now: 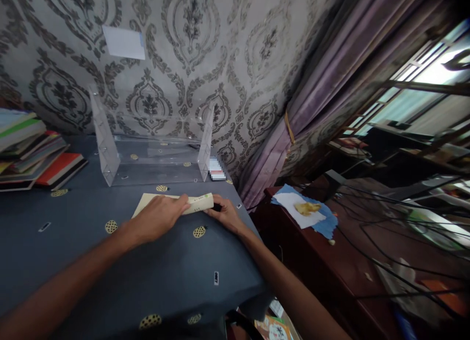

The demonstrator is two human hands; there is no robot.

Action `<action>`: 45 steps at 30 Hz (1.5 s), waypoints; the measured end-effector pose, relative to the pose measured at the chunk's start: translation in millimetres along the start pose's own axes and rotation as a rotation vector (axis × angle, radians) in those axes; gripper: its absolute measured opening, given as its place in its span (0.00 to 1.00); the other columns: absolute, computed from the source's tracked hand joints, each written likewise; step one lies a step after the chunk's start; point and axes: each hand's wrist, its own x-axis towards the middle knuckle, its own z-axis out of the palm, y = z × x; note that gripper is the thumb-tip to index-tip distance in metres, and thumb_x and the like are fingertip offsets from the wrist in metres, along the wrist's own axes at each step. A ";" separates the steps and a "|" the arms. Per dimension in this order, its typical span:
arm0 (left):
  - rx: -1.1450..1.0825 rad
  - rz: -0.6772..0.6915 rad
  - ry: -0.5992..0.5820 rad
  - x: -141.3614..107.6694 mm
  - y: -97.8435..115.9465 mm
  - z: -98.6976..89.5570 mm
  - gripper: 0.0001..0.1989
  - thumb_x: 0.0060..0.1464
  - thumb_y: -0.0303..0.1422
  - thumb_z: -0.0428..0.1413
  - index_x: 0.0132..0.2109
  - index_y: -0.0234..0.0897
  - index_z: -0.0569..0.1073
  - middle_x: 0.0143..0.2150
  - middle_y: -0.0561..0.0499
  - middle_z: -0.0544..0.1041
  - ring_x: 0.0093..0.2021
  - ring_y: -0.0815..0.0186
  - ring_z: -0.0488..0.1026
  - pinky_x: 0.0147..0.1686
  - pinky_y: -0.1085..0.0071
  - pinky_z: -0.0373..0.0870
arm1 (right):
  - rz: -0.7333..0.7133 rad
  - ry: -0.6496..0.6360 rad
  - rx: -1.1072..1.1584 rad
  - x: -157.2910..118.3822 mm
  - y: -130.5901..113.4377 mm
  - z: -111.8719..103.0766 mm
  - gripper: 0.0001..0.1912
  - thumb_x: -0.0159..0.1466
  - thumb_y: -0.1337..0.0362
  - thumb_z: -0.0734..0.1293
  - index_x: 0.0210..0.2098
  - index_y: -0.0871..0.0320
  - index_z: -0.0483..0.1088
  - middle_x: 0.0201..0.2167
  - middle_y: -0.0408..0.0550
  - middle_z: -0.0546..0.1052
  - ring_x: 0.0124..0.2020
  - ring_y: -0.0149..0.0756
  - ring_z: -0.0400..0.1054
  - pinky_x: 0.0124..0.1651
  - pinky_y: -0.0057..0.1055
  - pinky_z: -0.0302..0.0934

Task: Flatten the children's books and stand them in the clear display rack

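A pale yellow booklet [200, 203] with small print and a green mark lies on the dark blue patterned tablecloth [157, 271], its right end bent upward. Across its middle, my left hand [163, 213] grips it from above, thumb stretched over the cover. My right hand [225, 213] pinches the curled right end, with the fingertips partly hidden behind it. Just beyond the booklet stands a clear acrylic rack [106, 154] with two upright side panels.
Stacked books [47, 154] sit at the far left. Behind the rack's right panel is a blurred white card-like item [216, 168]. A purple curtain [268, 158] hangs right of the table. A brown cabinet [316, 261] holds a blue cloth [326, 225] and black cables.
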 end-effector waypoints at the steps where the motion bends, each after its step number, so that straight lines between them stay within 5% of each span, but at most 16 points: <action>1: -0.066 -0.006 0.049 -0.4 -4.6 -4.8 0.17 0.72 0.38 0.39 0.40 0.39 0.69 0.28 0.51 0.74 0.27 0.62 0.71 0.28 0.69 0.59 | 0.048 0.004 0.065 2.8 -1.0 0.8 0.17 0.58 0.51 0.77 0.41 0.56 0.80 0.45 0.50 0.83 0.49 0.44 0.76 0.58 0.46 0.67; 5: -0.325 -0.021 0.225 -2.4 -16.5 -26.8 0.18 0.69 0.42 0.40 0.33 0.41 0.64 0.24 0.55 0.67 0.25 0.67 0.65 0.28 0.70 0.55 | 0.235 0.075 0.380 12.5 -2.2 9.5 0.22 0.50 0.49 0.80 0.38 0.55 0.78 0.37 0.47 0.84 0.39 0.41 0.77 0.48 0.39 0.72; 9: -0.465 -0.044 0.364 -4.5 -20.8 -43.7 0.18 0.67 0.43 0.42 0.30 0.41 0.61 0.23 0.57 0.63 0.26 0.67 0.63 0.30 0.70 0.55 | 0.243 0.178 0.543 19.9 -4.9 25.5 0.23 0.49 0.48 0.80 0.37 0.53 0.76 0.40 0.48 0.83 0.40 0.40 0.76 0.43 0.36 0.73; 14: -0.678 -0.103 0.563 -4.5 -30.1 -47.1 0.20 0.65 0.46 0.45 0.27 0.40 0.61 0.25 0.56 0.64 0.28 0.68 0.62 0.30 0.71 0.58 | 0.282 0.086 0.598 22.1 -19.6 50.3 0.26 0.47 0.46 0.81 0.38 0.53 0.77 0.39 0.48 0.83 0.37 0.39 0.75 0.38 0.33 0.72; 19: -1.155 -0.235 0.708 6.7 -40.0 -25.1 0.25 0.55 0.57 0.56 0.31 0.37 0.70 0.26 0.54 0.72 0.28 0.66 0.67 0.29 0.71 0.65 | 0.267 0.011 0.568 17.9 -30.1 57.6 0.26 0.49 0.41 0.79 0.35 0.56 0.79 0.29 0.46 0.81 0.27 0.33 0.69 0.32 0.30 0.67; 25: -1.649 -0.527 0.727 10.7 -47.8 38.1 0.27 0.45 0.54 0.67 0.40 0.33 0.78 0.36 0.44 0.84 0.37 0.57 0.80 0.39 0.64 0.77 | 0.329 0.016 0.525 8.1 -30.1 43.8 0.26 0.53 0.39 0.76 0.32 0.57 0.76 0.21 0.41 0.73 0.18 0.27 0.57 0.20 0.25 0.53; 31: -1.557 -0.615 0.619 -3.7 -58.7 75.1 0.25 0.43 0.54 0.65 0.36 0.35 0.76 0.30 0.45 0.83 0.31 0.56 0.80 0.34 0.63 0.76 | 0.354 -0.056 0.448 8.5 -22.7 47.2 0.28 0.52 0.39 0.76 0.36 0.57 0.74 0.19 0.38 0.72 0.16 0.26 0.57 0.20 0.25 0.52; 35: -1.397 -0.596 0.586 -6.8 -68.1 76.7 0.27 0.42 0.55 0.63 0.39 0.35 0.74 0.28 0.51 0.79 0.30 0.59 0.77 0.31 0.67 0.71 | 0.351 -0.095 0.418 11.0 -20.0 48.3 0.31 0.52 0.39 0.75 0.42 0.58 0.74 0.18 0.36 0.70 0.16 0.26 0.58 0.20 0.25 0.51; 41: -1.067 -0.539 0.538 -11.5 -79.0 79.9 0.29 0.53 0.42 0.55 0.59 0.37 0.64 0.27 0.59 0.73 0.25 0.66 0.70 0.25 0.73 0.63 | 0.385 -0.111 0.410 9.4 -21.6 45.5 0.33 0.53 0.42 0.76 0.47 0.60 0.72 0.19 0.36 0.73 0.15 0.25 0.59 0.18 0.24 0.52; 45: -0.818 -0.464 0.504 -13.3 -84.8 78.5 0.21 0.54 0.37 0.54 0.55 0.39 0.67 0.30 0.57 0.72 0.27 0.66 0.68 0.31 0.69 0.66 | 0.397 -0.166 0.405 7.5 -24.3 41.5 0.30 0.54 0.43 0.75 0.45 0.59 0.72 0.19 0.36 0.74 0.14 0.24 0.59 0.16 0.23 0.52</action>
